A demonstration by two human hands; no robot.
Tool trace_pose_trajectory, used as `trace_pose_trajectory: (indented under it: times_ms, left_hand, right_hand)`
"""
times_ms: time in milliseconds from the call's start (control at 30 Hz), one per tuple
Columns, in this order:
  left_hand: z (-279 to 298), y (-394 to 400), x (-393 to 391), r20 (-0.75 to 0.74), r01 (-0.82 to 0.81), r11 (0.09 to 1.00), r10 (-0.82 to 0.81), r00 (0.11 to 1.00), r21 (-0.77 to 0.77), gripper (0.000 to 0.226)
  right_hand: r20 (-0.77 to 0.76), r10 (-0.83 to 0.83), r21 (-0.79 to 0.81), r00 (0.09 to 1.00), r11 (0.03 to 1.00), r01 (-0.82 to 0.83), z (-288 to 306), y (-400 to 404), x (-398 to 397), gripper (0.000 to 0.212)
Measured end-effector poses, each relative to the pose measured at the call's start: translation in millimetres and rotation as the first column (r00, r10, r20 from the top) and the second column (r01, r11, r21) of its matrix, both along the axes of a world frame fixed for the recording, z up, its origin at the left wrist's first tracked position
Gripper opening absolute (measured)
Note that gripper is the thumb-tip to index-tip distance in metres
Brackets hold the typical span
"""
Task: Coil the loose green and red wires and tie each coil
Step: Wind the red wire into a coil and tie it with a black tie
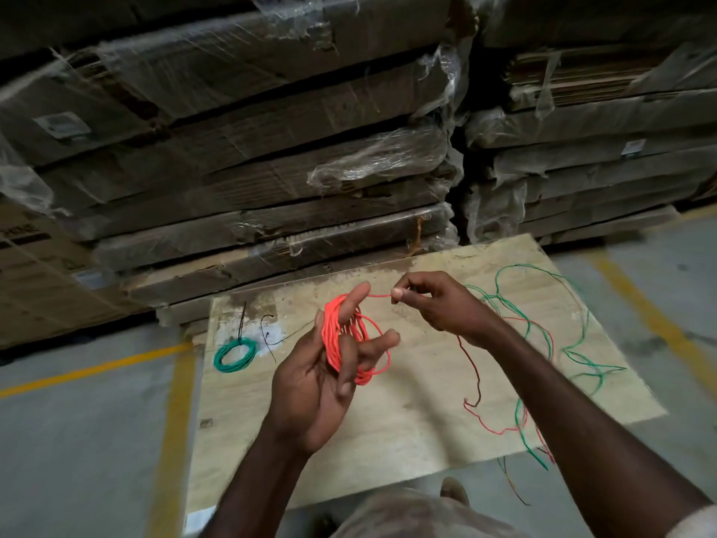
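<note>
Big stacks of flat brown cardboard boxes wrapped in clear plastic (271, 157) fill the far side, and one far-left box has dark letters on it, but they are cut off and too blurry to read; the small white labels on the boxes are too tiny to read too. In front of them, a pale flat wooden board (407, 421) lies on the grey floor with yellow lines (77, 440). A mess of loose thin green and red wires (543, 343) lies on the right side of the board, well apart from a small round green wire coil (235, 355) on the left, which has a thin black tie sticking up from it, so that one looks done. In the middle, the left hand (322, 386) holds a bundle of bright red wire loops (349, 343); its fingers are fairly straight and spread, with the loops hung round them. The right hand (434, 304) is just to the right and a bit farther away, and it pinches the red wire tight between thumb and finger. A short straight bit of wire runs left from that pinch to the top of the loops. The rest of the red wire hangs down from the right hand to the board. I think the next wrap has to go leftward, over the left fingers.
</note>
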State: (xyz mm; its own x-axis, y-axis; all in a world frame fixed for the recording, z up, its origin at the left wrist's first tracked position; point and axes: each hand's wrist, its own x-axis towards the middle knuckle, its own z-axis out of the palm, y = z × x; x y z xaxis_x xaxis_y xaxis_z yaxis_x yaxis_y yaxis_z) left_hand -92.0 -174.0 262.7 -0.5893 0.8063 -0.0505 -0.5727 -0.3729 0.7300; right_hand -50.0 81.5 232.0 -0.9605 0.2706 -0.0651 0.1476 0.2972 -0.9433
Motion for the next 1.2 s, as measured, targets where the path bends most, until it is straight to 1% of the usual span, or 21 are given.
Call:
trace_pose_trajectory:
  times_ms: [67,133,233,300,333,367,400,433,467,533,567,633,667,700,733,767,833,900,1000,1100,1200]
  left_hand:
    - [6,3,-6,0.055,-0.098,0.995,0.097,0.994,0.024,0.057]
    - [15,9,-19,0.119,-0.24,0.968,0.23,0.966,0.079,0.055]
    - [17,18,-51,0.111,-0.421,0.897,0.409,0.906,0.133,0.054]
    - [8,21,-74,-0.008,-0.503,0.859,0.506,0.862,0.096,0.053]
    - [3,21,-83,-0.136,-0.541,0.839,0.544,0.828,0.057,0.052]
    - [-2,21,-91,-0.311,-0.582,0.813,0.556,0.771,0.008,0.05]
    - [-6,19,-96,-0.509,-0.629,0.776,0.523,0.684,-0.048,0.049]
    - [-10,17,-99,-0.69,-0.674,0.731,0.436,0.578,-0.103,0.049]
    - [-15,15,-101,-0.816,-0.715,0.682,0.32,0.482,-0.155,0.049]
    - [-27,9,-103,-0.931,-0.783,0.575,0.092,0.352,-0.239,0.054]
    - [-31,8,-102,-0.951,-0.807,0.527,-0.009,0.309,-0.267,0.058]
    - [-42,5,-97,-0.948,-0.824,0.47,-0.189,0.255,-0.316,0.054]
    - [-46,4,-91,-0.929,-0.808,0.466,-0.254,0.268,-0.36,0.051]
    - [-49,5,-84,-0.904,-0.767,0.485,-0.292,0.312,-0.421,0.05]
    - [-52,3,-74,-0.874,-0.694,0.531,-0.299,0.383,-0.486,0.051]
    - [-55,2,-61,-0.827,-0.584,0.6,-0.279,0.488,-0.547,0.051]
    - [-51,-1,-32,-0.691,-0.337,0.722,-0.265,0.672,-0.605,0.048]
    - [-38,-1,-3,-0.558,-0.137,0.797,-0.278,0.782,-0.589,0.05]
    - [-14,1,27,-0.373,0.082,0.914,-0.242,0.896,-0.397,0.054]
    - [3,3,36,-0.284,0.085,0.968,-0.153,0.947,-0.238,0.054]
    - [8,-1,32,-0.297,0.009,0.979,-0.07,0.952,-0.201,0.055]
  right_hand:
    - [0.023,0.06,0.052,0.998,0.997,-0.061,-5,-3,4,0.018]
    - [0.062,0.156,0.113,0.986,0.98,-0.163,-10,-10,11,0.022]
    - [0.16,0.314,0.081,0.936,0.941,-0.329,-13,-24,22,0.032]
    - [0.217,0.396,0.123,0.892,0.896,-0.427,-9,-33,26,0.032]
    - [0.23,0.414,0.132,0.881,0.883,-0.45,-3,-37,27,0.031]
    - [0.233,0.427,0.137,0.874,0.875,-0.464,5,-40,30,0.03]
    - [0.233,0.434,0.151,0.87,0.868,-0.474,14,-41,31,0.028]
    - [0.233,0.439,0.171,0.868,0.86,-0.48,24,-41,32,0.027]
    - [0.229,0.444,0.181,0.866,0.855,-0.486,34,-39,34,0.025]
    - [0.197,0.465,0.195,0.863,0.844,-0.499,51,-36,37,0.023]
    - [0.185,0.467,0.21,0.865,0.841,-0.499,57,-34,38,0.022]
    - [0.164,0.455,0.239,0.875,0.843,-0.482,67,-29,38,0.021]
    - [0.146,0.45,0.248,0.881,0.846,-0.473,74,-27,36,0.021]
    - [0.124,0.444,0.262,0.887,0.848,-0.461,80,-26,34,0.022]
    - [0.092,0.427,0.282,0.899,0.855,-0.435,87,-24,31,0.022]
    - [0.042,0.397,0.307,0.917,0.868,-0.39,91,-20,27,0.021]
    - [-0.057,0.3,0.349,0.952,0.9,-0.262,93,-7,17,0.016]
    - [-0.102,0.209,0.357,0.973,0.92,-0.16,85,8,7,0.012]
    - [-0.122,0.184,0.284,0.975,0.948,-0.143,61,10,-4,0.003]
    - [-0.149,0.149,0.155,0.978,0.98,-0.125,32,1,-8,0.003]
    - [-0.162,0.126,0.068,0.979,0.991,-0.117,17,-6,0,0.011]
